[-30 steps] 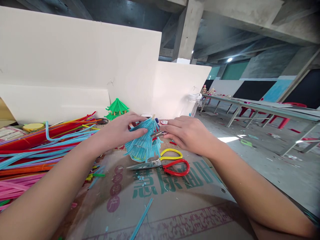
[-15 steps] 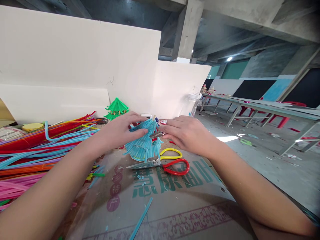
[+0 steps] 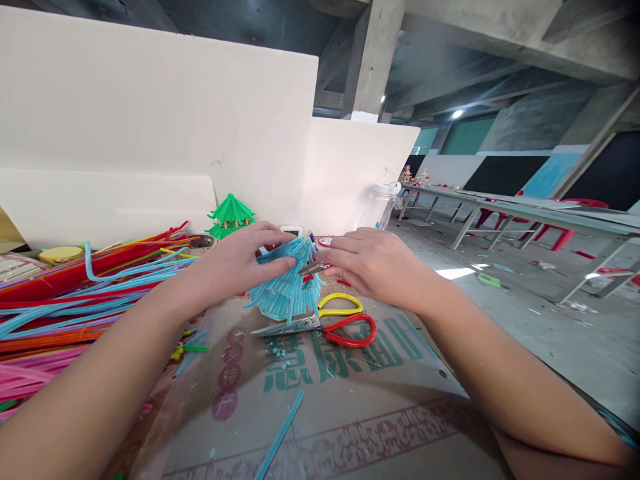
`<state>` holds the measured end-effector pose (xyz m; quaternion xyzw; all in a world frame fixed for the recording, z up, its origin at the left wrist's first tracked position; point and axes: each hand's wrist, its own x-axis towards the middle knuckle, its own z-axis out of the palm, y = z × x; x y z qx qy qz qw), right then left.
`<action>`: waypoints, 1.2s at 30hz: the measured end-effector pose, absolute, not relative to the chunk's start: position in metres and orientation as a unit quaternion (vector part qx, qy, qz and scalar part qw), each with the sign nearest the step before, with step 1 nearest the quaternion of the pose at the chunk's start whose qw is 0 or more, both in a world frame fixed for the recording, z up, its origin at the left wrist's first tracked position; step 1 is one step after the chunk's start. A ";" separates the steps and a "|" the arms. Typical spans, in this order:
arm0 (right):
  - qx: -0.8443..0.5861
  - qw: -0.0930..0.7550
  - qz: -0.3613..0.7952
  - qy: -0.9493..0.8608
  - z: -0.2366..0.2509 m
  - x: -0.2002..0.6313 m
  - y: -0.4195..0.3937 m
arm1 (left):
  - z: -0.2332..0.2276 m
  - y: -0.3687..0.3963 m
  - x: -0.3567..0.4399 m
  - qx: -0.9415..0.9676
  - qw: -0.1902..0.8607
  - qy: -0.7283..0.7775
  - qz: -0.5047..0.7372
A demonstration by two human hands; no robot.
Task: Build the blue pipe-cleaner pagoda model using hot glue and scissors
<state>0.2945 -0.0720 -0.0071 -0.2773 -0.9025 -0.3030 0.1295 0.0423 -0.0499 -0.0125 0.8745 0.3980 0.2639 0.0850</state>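
Currently my left hand (image 3: 240, 261) cups the blue straw pagoda (image 3: 287, 283) to steady it. My right hand (image 3: 367, 263) pinches a small metal tool (image 3: 313, 268) against its tier; scissors (image 3: 325, 323) lie just before it on the table (image 3: 350, 413).

Both bare forearms reach away from the near corners and converge toward the middle. The left hand (image 3: 235, 263) is palm-down, fingers curled to the right in a loose grip. The right hand (image 3: 373, 263) faces it, knuckles up, fingers pinched together and pointing left. The fingertips almost meet.
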 end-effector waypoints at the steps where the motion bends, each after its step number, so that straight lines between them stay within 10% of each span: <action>1: -0.276 0.131 -0.302 -0.903 -0.008 0.294 -0.072 | -0.013 -0.050 0.042 0.875 0.087 0.397 0.264; 36: -0.265 0.176 -0.271 -0.908 -0.019 0.295 -0.059 | -0.014 -0.042 0.039 0.874 0.099 0.397 0.264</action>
